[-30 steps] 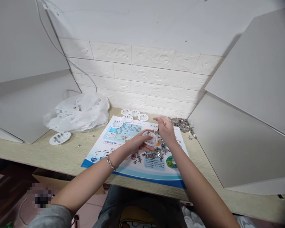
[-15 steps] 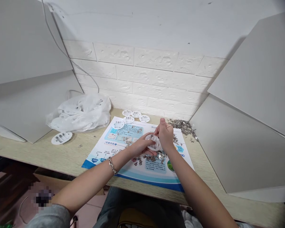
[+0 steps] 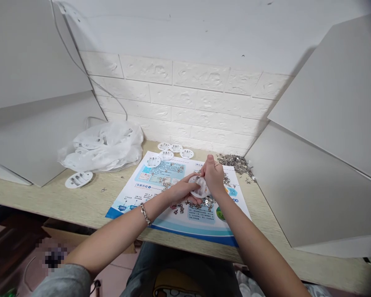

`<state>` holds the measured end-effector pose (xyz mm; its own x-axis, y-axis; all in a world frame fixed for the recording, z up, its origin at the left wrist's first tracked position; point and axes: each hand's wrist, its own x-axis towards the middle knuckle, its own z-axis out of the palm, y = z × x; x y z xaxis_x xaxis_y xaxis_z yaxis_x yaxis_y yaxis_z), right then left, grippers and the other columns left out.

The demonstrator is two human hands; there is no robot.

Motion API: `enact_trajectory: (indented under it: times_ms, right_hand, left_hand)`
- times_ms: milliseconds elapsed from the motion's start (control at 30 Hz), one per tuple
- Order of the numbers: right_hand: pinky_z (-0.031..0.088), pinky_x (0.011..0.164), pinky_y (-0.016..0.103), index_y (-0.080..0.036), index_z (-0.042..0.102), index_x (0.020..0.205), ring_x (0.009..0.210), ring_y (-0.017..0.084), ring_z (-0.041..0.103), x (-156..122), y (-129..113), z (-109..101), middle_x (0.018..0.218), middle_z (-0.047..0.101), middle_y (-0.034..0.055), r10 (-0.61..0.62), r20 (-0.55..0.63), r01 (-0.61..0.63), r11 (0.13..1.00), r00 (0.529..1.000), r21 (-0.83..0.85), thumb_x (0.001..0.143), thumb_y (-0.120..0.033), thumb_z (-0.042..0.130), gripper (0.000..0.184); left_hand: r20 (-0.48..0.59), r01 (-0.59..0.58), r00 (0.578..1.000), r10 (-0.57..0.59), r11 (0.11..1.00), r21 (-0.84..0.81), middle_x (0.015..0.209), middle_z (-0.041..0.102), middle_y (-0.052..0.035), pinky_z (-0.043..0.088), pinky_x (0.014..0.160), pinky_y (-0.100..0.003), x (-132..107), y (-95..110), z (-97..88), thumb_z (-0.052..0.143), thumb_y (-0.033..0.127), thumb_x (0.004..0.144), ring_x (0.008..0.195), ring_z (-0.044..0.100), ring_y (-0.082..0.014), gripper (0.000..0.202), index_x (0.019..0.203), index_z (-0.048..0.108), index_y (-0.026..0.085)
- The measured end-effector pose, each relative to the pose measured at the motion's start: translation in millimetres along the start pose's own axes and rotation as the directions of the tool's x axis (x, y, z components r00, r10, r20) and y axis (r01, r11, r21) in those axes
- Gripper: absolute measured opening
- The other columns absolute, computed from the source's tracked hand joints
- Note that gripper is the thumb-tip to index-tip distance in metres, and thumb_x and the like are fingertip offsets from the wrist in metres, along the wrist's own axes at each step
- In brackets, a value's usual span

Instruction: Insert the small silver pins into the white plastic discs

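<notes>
White plastic disc (image 3: 198, 186): over the printed sheet (image 3: 160, 171), mid-surface. Left hand (image 3: 182, 190) clamped on its near rim; right hand (image 3: 214, 175) pinching at its face. Likely light, stiff; best held by the rim.

Plastic bag (image 3: 106, 146), white brick wall (image 3: 188, 99)

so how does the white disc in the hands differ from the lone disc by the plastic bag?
The held white disc is off the table, tilted, gripped by the left hand and right hand; the lone disc lies flat and untouched on the bare table. The held disc sits above the printed sheet and scattered metal clips; the lone disc is beside the plastic bag. Both are round, white plastic.
</notes>
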<state>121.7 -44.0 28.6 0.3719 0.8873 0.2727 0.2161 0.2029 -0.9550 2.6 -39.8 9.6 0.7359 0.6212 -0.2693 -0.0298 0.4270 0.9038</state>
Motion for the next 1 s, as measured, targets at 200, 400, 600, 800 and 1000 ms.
enact_trajectory:
  times_ms: [200,400,600,800,1000]
  right_hand:
    - [0.038,0.049,0.024,-0.018,0.04,0.038,0.041,0.01,0.043,-0.1,-0.2,0.4,0.036,0.04,0.0011,0.033,-0.005,-0.033,0.999,0.999,-0.031,0.082,-0.056,0.032,0.059]
    - [0.038,0.05,0.024,-0.018,0.04,0.038,0.042,0.011,0.044,-0.2,0.5,0.6,0.037,0.041,0.0016,0.03,0.01,-0.03,0.998,0.999,-0.054,0.083,-0.056,0.031,0.059]
    - [0.038,0.05,0.025,-0.018,0.041,0.038,0.042,0.011,0.044,-0.4,3.0,0.5,0.038,0.042,0.0017,0.035,0.022,-0.034,0.997,0.999,-0.076,0.083,-0.056,0.03,0.06]
    - [0.038,0.05,0.024,-0.018,0.041,0.037,0.042,0.011,0.043,-1.2,3.8,0.9,0.038,0.042,0.0016,0.034,0.011,-0.033,0.994,0.999,-0.101,0.083,-0.055,0.031,0.06]
    - [0.037,0.048,0.024,-0.018,0.04,0.036,0.04,0.01,0.041,-2.3,3.6,2.7,0.036,0.04,0.0014,0.0,0.019,0.002,0.997,1.0,-0.082,0.084,-0.054,0.029,0.061]
  left_hand:
    - [0.001,0.015,1.0,-0.015,1.0,0.024,0.071,0.059,-0.0038,0.05,0.046,-0.021,-0.8,0.5,-0.8,0.045,0.011,0.074,0.049,0.061,-0.0135,0.052,0.123,0.03,0.019]
    - [0.004,0.033,0.999,-0.033,0.999,0.024,0.071,0.06,-0.0044,0.05,0.047,-0.021,-0.4,0.4,-1.6,0.045,0.01,0.074,0.05,0.061,-0.0143,0.053,0.124,0.029,0.019]
    - [-0.003,0.039,0.999,-0.039,0.999,0.025,0.07,0.06,-0.0044,0.05,0.047,-0.022,0.2,-1.0,-1.4,0.044,0.009,0.075,0.049,0.061,-0.0135,0.051,0.123,0.029,0.018]
    - [-0.051,0.036,0.998,-0.033,0.998,0.06,0.067,0.06,-0.0039,0.049,0.044,-0.02,2.3,-3.4,-0.9,0.042,0.009,0.077,0.048,0.061,-0.0141,0.048,0.122,0.03,0.019]
    - [-0.05,0.001,0.999,0.005,0.992,0.123,0.064,0.059,-0.0025,0.05,0.043,-0.021,2.6,-2.8,-1.3,0.04,0.009,0.078,0.047,0.061,-0.0139,0.044,0.121,0.032,0.017]
